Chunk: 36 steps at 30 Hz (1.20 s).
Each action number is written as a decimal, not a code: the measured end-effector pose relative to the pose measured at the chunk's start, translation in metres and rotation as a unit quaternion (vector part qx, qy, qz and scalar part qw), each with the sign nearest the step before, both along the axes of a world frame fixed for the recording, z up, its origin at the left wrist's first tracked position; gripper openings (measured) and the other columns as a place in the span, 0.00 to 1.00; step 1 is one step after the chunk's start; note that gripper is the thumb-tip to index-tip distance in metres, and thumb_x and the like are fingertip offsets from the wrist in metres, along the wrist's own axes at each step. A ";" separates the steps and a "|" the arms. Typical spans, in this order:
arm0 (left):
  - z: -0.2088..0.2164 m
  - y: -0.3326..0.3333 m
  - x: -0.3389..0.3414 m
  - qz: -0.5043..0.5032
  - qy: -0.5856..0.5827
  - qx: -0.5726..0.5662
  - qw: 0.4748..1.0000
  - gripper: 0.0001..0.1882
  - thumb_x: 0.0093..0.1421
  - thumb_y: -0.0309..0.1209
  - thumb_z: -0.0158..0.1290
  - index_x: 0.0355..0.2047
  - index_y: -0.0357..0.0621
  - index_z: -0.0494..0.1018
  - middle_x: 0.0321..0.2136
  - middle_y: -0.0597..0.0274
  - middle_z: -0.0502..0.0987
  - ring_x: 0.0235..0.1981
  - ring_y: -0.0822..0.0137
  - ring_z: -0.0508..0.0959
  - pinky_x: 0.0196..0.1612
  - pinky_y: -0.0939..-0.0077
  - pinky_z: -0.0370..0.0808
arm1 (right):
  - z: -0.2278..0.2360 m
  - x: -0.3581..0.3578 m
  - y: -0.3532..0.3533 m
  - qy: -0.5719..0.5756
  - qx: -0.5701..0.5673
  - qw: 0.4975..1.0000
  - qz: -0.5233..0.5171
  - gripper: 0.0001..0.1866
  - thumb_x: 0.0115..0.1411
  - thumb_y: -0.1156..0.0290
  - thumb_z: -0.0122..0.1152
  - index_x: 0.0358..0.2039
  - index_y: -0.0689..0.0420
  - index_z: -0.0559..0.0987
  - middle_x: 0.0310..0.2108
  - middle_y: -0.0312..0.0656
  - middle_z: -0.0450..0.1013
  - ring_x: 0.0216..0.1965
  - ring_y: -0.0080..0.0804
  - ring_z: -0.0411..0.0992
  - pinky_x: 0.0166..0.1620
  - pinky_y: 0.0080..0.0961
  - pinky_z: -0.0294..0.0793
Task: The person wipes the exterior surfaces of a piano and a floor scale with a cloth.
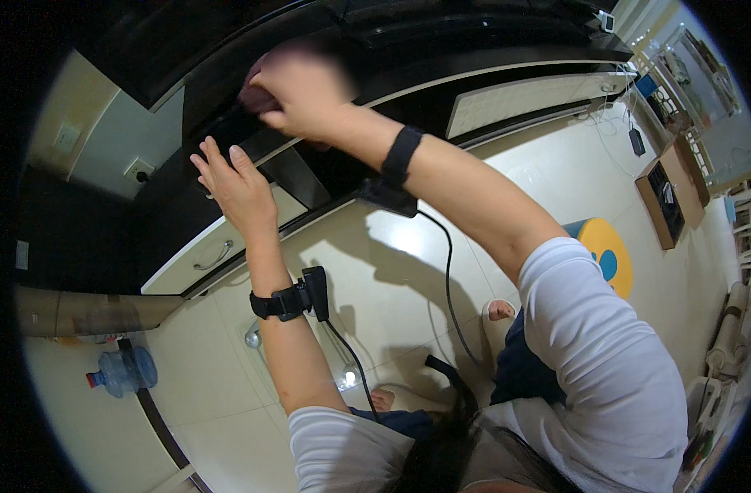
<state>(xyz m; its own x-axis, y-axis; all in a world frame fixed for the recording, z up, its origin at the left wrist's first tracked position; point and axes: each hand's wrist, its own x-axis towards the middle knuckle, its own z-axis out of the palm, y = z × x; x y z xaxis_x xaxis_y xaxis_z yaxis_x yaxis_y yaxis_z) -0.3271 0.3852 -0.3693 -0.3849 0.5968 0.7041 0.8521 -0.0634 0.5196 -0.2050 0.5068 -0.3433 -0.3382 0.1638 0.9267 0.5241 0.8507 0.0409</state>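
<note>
The step in hand looks like wiping: the right hand (303, 94) has a dark purple cloth (254, 93) bunched under it on the black top of the low cabinet (482, 49), toward the cabinet's left end. The next move, as I judge it, calls for a steady press with the cloth kept between the fingers and the top, and a sweep that follows the long front edge without letting the cloth slip over it.

The cloth lies under and beyond the right hand, and a good part of it pokes out on the left of the fingers. It sits farther from the person than the left hand (242, 195) and a little to its right, well apart from it. The fingers of the right hand are curled around the cloth; the picture is smeared there, so I can't fairly say how tight the hold is. The left hand has nothing in it: its fingers are stretched and the thumb stands away, just in front of the front edge near the left corner, above the white drawer (182, 264). Whether its fingertips touch the edge, I cannot tell. The two hands are apart, each with a black strap around its wrist.
</note>
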 end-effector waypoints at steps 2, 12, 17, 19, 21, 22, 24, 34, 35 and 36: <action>-0.001 0.001 -0.004 0.000 0.017 -0.013 1.000 0.27 0.69 0.40 0.38 0.61 0.32 0.58 0.61 0.40 0.59 0.67 0.43 0.50 0.67 0.51 0.45 | 0.003 -0.013 -0.026 -0.037 -0.028 0.998 -0.049 0.22 0.45 0.58 0.68 0.43 0.44 0.77 0.38 0.37 0.72 0.42 0.36 0.71 0.41 0.36 0.69; 0.005 -0.010 0.001 -0.093 -0.092 0.049 0.990 0.28 0.70 0.43 0.36 0.62 0.34 0.56 0.61 0.41 0.61 0.63 0.48 0.59 0.66 0.61 0.49 | 0.012 0.009 -0.066 0.010 -0.132 0.988 0.081 0.28 0.38 0.67 0.73 0.43 0.48 0.75 0.37 0.40 0.71 0.41 0.40 0.71 0.42 0.33 0.74; 0.015 -0.015 -0.009 -0.077 -0.117 0.082 0.987 0.28 0.70 0.42 0.37 0.61 0.31 0.56 0.61 0.42 0.61 0.62 0.49 0.61 0.63 0.65 0.56 | 0.018 0.097 -0.024 0.093 -0.034 0.994 -0.048 0.16 0.46 0.61 0.65 0.38 0.46 0.78 0.32 0.38 0.71 0.36 0.40 0.71 0.36 0.35 0.74; 0.012 -0.014 -0.020 -0.066 -0.116 0.087 0.987 0.29 0.70 0.43 0.36 0.61 0.31 0.56 0.61 0.41 0.61 0.62 0.48 0.61 0.63 0.65 0.56 | 0.034 0.124 -0.034 0.111 -0.090 0.984 -0.103 0.25 0.36 0.77 0.66 0.40 0.53 0.75 0.35 0.45 0.70 0.39 0.47 0.69 0.42 0.36 0.71; 0.009 -0.009 -0.023 -0.022 -0.177 0.113 0.978 0.30 0.70 0.46 0.34 0.61 0.32 0.56 0.61 0.41 0.60 0.62 0.48 0.61 0.63 0.64 0.56 | 0.019 0.149 -0.015 0.119 -0.108 0.970 -0.184 0.24 0.39 0.74 0.67 0.42 0.53 0.74 0.36 0.45 0.69 0.40 0.47 0.69 0.43 0.38 0.70; 0.005 -0.008 -0.027 -0.019 -0.179 0.110 0.978 0.30 0.70 0.46 0.34 0.61 0.32 0.56 0.61 0.41 0.60 0.62 0.48 0.61 0.63 0.64 0.56 | 0.015 0.150 -0.012 0.114 -0.120 0.966 -0.196 0.24 0.40 0.73 0.67 0.42 0.53 0.74 0.36 0.45 0.69 0.41 0.47 0.68 0.44 0.38 0.70; -0.003 -0.007 -0.035 -0.004 -0.248 0.098 0.964 0.32 0.70 0.48 0.32 0.62 0.32 0.55 0.61 0.41 0.59 0.62 0.48 0.60 0.63 0.65 0.56 | 0.003 0.147 -0.012 0.107 -0.112 0.971 -0.185 0.25 0.40 0.72 0.67 0.42 0.53 0.74 0.36 0.45 0.69 0.42 0.47 0.68 0.44 0.38 0.70; -0.044 -0.003 -0.059 -0.028 -0.298 0.074 0.951 0.32 0.69 0.45 0.38 0.64 0.35 0.47 0.59 0.38 0.58 0.59 0.50 0.65 0.60 0.63 0.63 | -0.016 0.023 -0.056 0.126 -0.070 0.989 0.005 0.16 0.46 0.63 0.64 0.38 0.46 0.78 0.34 0.38 0.70 0.37 0.40 0.70 0.36 0.34 0.74; -0.041 -0.011 -0.049 -0.029 -0.317 0.043 0.947 0.30 0.69 0.45 0.39 0.61 0.35 0.50 0.56 0.41 0.61 0.54 0.53 0.68 0.55 0.62 0.69 | -0.021 0.012 -0.063 0.089 -0.098 0.991 0.022 0.16 0.47 0.63 0.62 0.39 0.46 0.78 0.35 0.38 0.69 0.37 0.39 0.70 0.35 0.32 0.74; -0.040 -0.015 -0.047 -0.029 -0.338 0.034 0.940 0.28 0.68 0.44 0.42 0.59 0.36 0.52 0.54 0.44 0.62 0.51 0.55 0.70 0.50 0.63 0.72 | -0.029 0.007 -0.075 0.059 -0.157 0.985 0.043 0.27 0.38 0.72 0.70 0.43 0.47 0.75 0.39 0.38 0.69 0.42 0.40 0.70 0.41 0.32 0.74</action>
